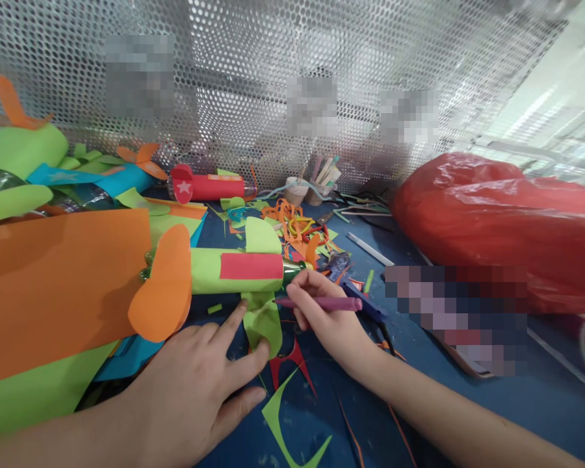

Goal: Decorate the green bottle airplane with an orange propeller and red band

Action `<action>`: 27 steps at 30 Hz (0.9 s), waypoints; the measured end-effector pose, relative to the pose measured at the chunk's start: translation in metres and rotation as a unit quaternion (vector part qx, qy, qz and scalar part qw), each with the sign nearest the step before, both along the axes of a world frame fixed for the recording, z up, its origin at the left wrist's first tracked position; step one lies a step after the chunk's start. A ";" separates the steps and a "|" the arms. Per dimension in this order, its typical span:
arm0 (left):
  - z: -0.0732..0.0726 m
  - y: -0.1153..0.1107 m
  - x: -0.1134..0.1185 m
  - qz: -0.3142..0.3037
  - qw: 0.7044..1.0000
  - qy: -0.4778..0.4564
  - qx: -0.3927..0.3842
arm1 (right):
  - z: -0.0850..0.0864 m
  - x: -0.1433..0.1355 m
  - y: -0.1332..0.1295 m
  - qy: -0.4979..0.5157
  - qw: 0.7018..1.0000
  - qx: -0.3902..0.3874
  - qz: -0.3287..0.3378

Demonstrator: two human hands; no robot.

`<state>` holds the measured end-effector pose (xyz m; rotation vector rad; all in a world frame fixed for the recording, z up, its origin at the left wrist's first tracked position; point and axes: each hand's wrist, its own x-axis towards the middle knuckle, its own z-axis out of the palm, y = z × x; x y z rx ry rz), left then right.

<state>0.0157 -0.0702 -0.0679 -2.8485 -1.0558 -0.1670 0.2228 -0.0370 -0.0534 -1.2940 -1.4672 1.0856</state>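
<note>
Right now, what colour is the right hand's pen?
The pen is purplish pink, seen best in the head view.

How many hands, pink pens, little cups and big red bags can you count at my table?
Hands: 2 (left hand, right hand)
Pink pen, held in the right hand: 1
Little cups: 2
Big red bag: 1
Total: 6

Your blue table (531,390) carries a red plastic bag (487,218); left of that bag lie paper scraps (275,416) and a blue glue gun (365,303).
</note>
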 end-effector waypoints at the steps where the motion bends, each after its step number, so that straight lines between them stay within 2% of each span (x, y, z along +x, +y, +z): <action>1: 0.000 0.000 0.000 -0.001 1.000 -0.001 -0.001 | -0.002 0.000 0.001 -0.012 1.000 0.008 0.007; 9: -0.012 -0.001 -0.002 0.009 0.999 -0.040 0.029 | -0.008 0.001 0.004 0.008 1.000 0.014 0.006; 16: -0.007 -0.001 -0.002 0.006 1.000 -0.021 0.021 | -0.009 0.002 0.006 -0.026 1.000 0.010 -0.004; 27: -0.007 0.000 -0.001 0.009 0.999 -0.033 0.015 | -0.011 0.001 0.006 -0.060 0.998 0.027 -0.006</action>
